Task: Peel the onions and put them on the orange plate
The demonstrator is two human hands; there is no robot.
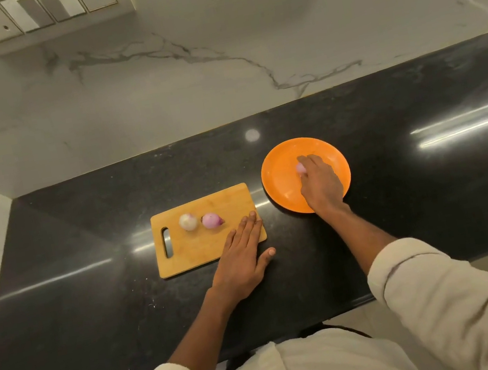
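Note:
Two small onions lie on a wooden cutting board (188, 243): a pale one (187, 221) to the left and a purple one (212, 220) beside it. My left hand (242, 255) rests flat on the board's right corner, fingers straight, thumb on the counter. To the right sits the orange plate (280, 178). My right hand (320, 182) reaches over the plate, fingers curled round a third pinkish onion (300, 168) at the plate's middle. Most of that onion is hidden by my fingers.
The board and plate sit on a black stone counter (431, 184) against a white marble wall. A switch and socket panel (42, 11) is on the wall at upper left. The counter's front edge runs just before my body.

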